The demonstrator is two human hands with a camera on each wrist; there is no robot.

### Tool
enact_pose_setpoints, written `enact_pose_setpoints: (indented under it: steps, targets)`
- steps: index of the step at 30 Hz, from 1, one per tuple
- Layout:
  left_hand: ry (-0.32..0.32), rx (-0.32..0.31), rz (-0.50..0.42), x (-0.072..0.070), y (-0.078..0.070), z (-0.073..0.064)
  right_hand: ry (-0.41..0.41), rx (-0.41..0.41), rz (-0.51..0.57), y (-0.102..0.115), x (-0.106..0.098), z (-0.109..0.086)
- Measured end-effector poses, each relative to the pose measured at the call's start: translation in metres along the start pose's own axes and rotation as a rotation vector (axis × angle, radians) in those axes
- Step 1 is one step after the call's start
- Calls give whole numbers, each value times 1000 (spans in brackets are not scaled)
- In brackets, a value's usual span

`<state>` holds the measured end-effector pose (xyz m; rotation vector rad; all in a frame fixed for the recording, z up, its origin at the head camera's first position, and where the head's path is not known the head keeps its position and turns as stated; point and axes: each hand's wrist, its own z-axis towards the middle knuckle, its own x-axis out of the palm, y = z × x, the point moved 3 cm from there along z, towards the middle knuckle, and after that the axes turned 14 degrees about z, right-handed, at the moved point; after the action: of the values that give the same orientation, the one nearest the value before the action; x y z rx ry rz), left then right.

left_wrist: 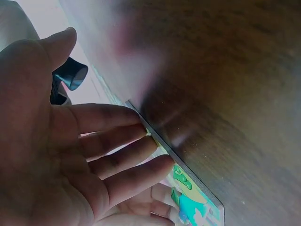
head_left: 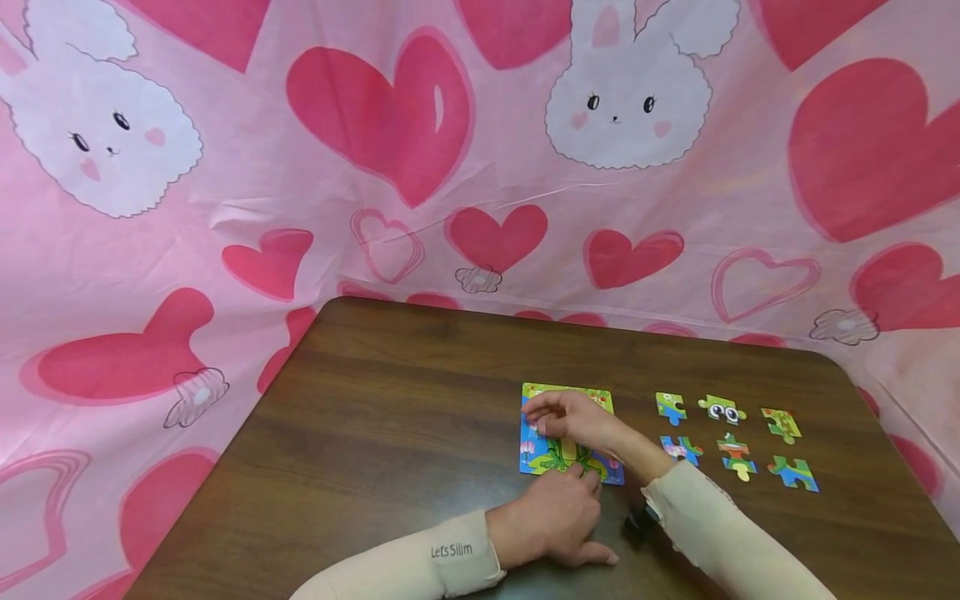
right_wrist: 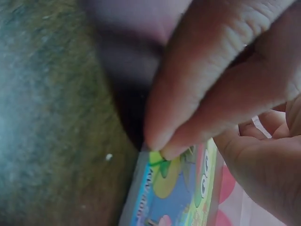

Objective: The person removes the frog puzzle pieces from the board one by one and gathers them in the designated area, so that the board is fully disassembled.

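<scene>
A puzzle board (head_left: 532,462) with a frog picture on a blue and yellow-green ground lies flat on the brown table. Its near edge meets the fingertips of my left hand (head_left: 551,517), whose fingers are loosely extended with the thumb apart. My right hand (head_left: 581,421) reaches across the board from the right, fingers slightly bent over its upper left part and hiding much of the picture. In the right wrist view, two fingertips of the right hand (right_wrist: 202,84) touch the edge of the board (right_wrist: 176,188). Neither hand shows a loose piece in it.
Right of the board lie several loose jigsaw pieces in two rows, among them one with eyes (head_left: 722,410), a blue-green one (head_left: 795,472) and a red-orange one (head_left: 737,454). A pink cloth (head_left: 420,179) with hearts and rabbits hangs behind the table (head_left: 390,392).
</scene>
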<state>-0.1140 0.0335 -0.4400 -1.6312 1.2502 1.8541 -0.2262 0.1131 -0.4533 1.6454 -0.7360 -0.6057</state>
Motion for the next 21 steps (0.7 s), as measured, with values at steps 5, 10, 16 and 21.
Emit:
enact_pose_setpoints:
  steps: [5, 10, 16, 21]
  targets:
    - [-10, 1, 35, 0, 0, -1, 66, -26, -117, -5, 7, 1]
    - [-22, 5, 56, -1, 0, -1, 106, -40, -156, -8, 12, 0]
    - [-32, 7, 71, 1, -1, 0, 75, -19, -107, -10, 12, 1]
    - [-12, 8, 52, 2, 0, 0, 51, 20, -45, -9, 7, 0]
